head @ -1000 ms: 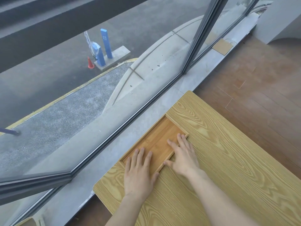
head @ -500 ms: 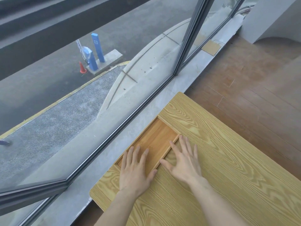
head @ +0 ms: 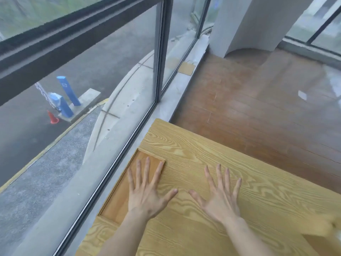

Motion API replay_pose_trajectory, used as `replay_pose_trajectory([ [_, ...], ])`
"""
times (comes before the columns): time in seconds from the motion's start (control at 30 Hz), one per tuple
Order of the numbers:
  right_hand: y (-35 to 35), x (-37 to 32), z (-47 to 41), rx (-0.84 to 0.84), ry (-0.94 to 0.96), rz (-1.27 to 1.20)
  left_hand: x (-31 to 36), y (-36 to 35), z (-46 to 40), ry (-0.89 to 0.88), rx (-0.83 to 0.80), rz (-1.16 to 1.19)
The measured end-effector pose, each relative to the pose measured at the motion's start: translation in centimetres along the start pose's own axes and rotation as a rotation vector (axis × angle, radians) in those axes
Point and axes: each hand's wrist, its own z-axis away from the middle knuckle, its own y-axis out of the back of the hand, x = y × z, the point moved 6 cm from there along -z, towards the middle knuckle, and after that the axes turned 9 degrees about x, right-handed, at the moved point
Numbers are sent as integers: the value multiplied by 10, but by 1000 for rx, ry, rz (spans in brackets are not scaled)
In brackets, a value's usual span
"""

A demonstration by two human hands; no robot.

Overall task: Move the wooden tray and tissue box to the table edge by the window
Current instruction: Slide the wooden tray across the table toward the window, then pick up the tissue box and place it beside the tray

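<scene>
A shallow wooden tray (head: 118, 198) lies flat along the window-side edge of the light wood-grain table (head: 221, 163). My left hand (head: 147, 193) is spread open, partly over the tray's right rim, fingers apart and holding nothing. My right hand (head: 219, 196) is also spread open over bare tabletop, well to the right of the tray. At the lower right corner a blurred light wooden box shape (head: 321, 230) shows, possibly the tissue box; I cannot tell for certain.
A large window (head: 92, 89) with a dark frame and a grey sill (head: 171, 93) runs along the table's left edge. Brown wooden floor (head: 258, 100) lies beyond the table. A white column (head: 247, 23) stands at the far end.
My right hand left the tray and moved right onto the bare tabletop. Both hands now have fingers spread wide. The view has swung up and right; the tray stays at the window edge.
</scene>
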Motion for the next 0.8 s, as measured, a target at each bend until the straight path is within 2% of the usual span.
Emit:
replay_pose_trajectory([
  [0.13,9,57,22,16,-101,-19,57,-5,-1,-104,-45,-23],
  [0.5,27,257,99,80,-304,-102,264,-32,31,-352,-25,-58],
  [0.8,18,433,167,167,-479,-242,434,-87,77,-532,-67,-94],
])
